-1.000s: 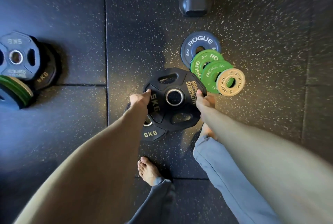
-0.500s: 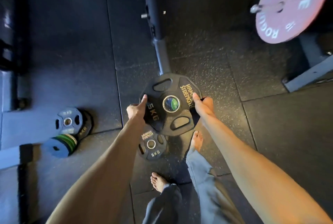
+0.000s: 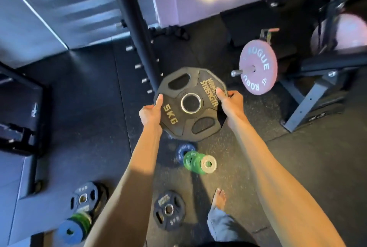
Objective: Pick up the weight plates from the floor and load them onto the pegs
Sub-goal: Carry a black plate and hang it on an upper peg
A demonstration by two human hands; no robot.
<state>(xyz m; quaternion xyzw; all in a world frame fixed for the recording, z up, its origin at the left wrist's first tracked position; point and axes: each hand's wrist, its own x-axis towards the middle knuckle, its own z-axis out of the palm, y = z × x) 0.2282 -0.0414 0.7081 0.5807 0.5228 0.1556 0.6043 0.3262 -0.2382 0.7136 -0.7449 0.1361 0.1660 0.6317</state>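
In the head view, you hold the black 5 kg plate (image 3: 190,105) in the middle of the frame, raised above the floor (image 3: 248,167), with its face turned to you. Your left hand (image 3: 150,112) grips its left edge, thumb on the face, and your right hand (image 3: 231,101) grips the right edge in the same way. The dark upright (image 3: 139,28) with short pegs (image 3: 138,66) stands just behind the plate. To do this step well, I think you should keep both grips firm, bring the centre hole in line with a free peg, and slide the plate on straight. The small coloured plates (image 3: 195,160) lie below on the floor.
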